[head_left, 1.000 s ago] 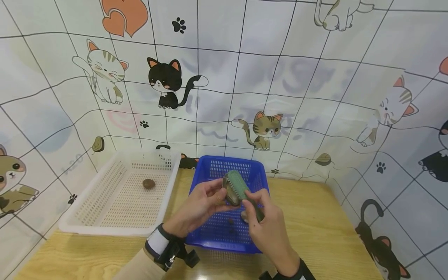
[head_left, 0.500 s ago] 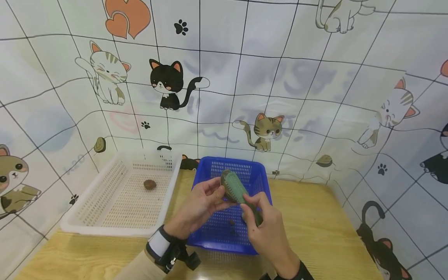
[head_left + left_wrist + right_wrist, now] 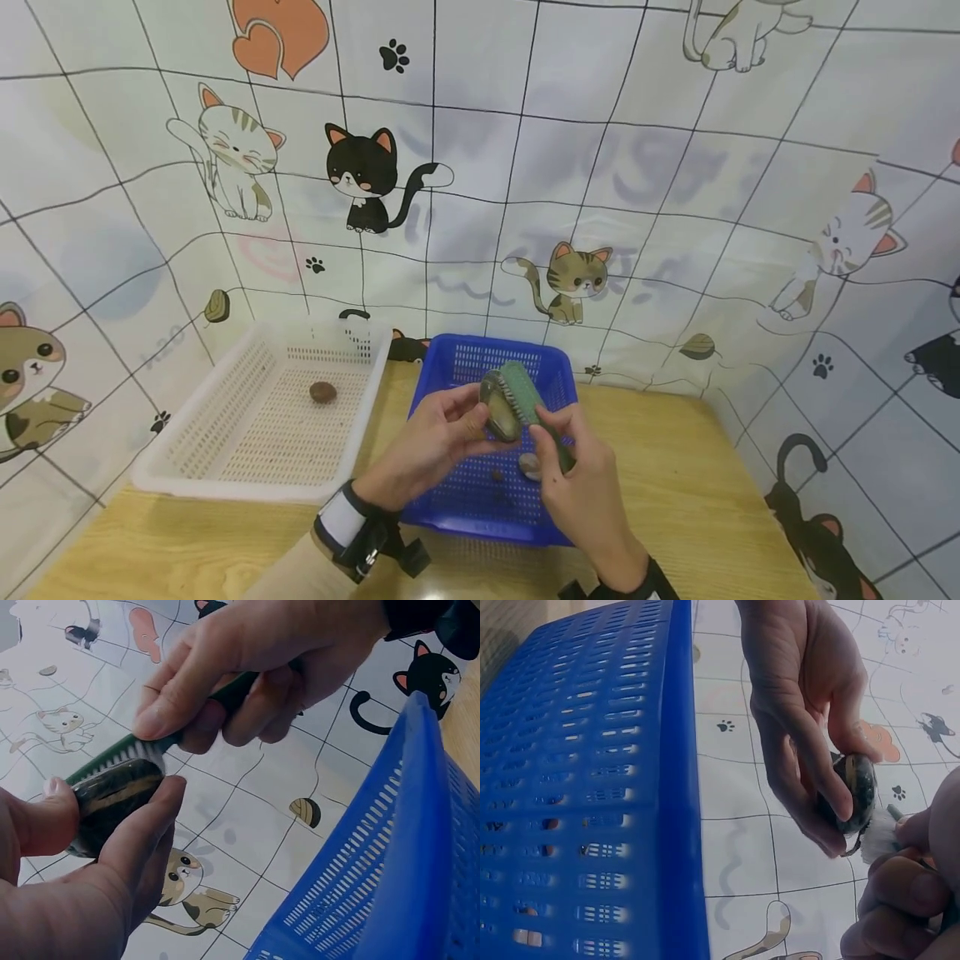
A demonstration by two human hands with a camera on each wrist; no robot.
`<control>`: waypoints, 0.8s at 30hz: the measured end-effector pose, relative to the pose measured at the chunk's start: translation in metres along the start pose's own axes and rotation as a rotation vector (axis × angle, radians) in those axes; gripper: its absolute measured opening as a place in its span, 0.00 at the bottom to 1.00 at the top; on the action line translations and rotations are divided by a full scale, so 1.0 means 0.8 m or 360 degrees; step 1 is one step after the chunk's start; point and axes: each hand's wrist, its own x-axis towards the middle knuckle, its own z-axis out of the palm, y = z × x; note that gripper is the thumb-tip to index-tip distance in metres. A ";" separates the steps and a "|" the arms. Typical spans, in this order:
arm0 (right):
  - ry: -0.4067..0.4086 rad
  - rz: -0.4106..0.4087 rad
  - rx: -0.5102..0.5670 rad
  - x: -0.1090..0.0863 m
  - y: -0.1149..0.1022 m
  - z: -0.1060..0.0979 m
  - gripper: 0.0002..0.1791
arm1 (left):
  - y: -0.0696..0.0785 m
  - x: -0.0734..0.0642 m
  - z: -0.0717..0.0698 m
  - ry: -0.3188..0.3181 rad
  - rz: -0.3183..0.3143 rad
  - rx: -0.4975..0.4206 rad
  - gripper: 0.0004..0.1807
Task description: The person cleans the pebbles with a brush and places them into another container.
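My left hand [image 3: 420,446] grips a dark, smooth, oval stone [image 3: 500,414] between thumb and fingers. A tan band crosses the stone [image 3: 118,796] in the left wrist view. In my right hand [image 3: 588,492] is a green brush [image 3: 522,390], pinched by its handle. Its white bristles [image 3: 139,752] touch the stone's upper side in the left wrist view. Both hands are raised above the blue basket [image 3: 480,527], which holds a pale stone [image 3: 530,466] and a few small dark pieces [image 3: 497,476].
To the left stands a white perforated basket [image 3: 225,492] with one brown stone [image 3: 323,392] in it. Both baskets rest on a wooden table [image 3: 660,467]. A cat-patterned sheet [image 3: 480,167] hangs behind and at the sides.
The brush covered more of the stone half a second ago. Now it sits slightly further right, and more of the stone's face shows. My left hand keeps its grip.
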 end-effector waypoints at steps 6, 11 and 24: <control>-0.0047 0.0008 0.0020 -0.002 -0.002 0.003 0.11 | 0.005 -0.001 -0.004 0.0112 0.0035 -0.0087 0.33; -0.0119 0.0001 0.0146 -0.005 -0.004 0.010 0.10 | 0.003 0.000 -0.005 0.0110 0.0010 -0.0056 0.32; -0.0028 -0.0001 -0.0020 -0.001 0.006 -0.001 0.10 | -0.005 0.001 -0.001 -0.0066 -0.0008 0.0061 0.30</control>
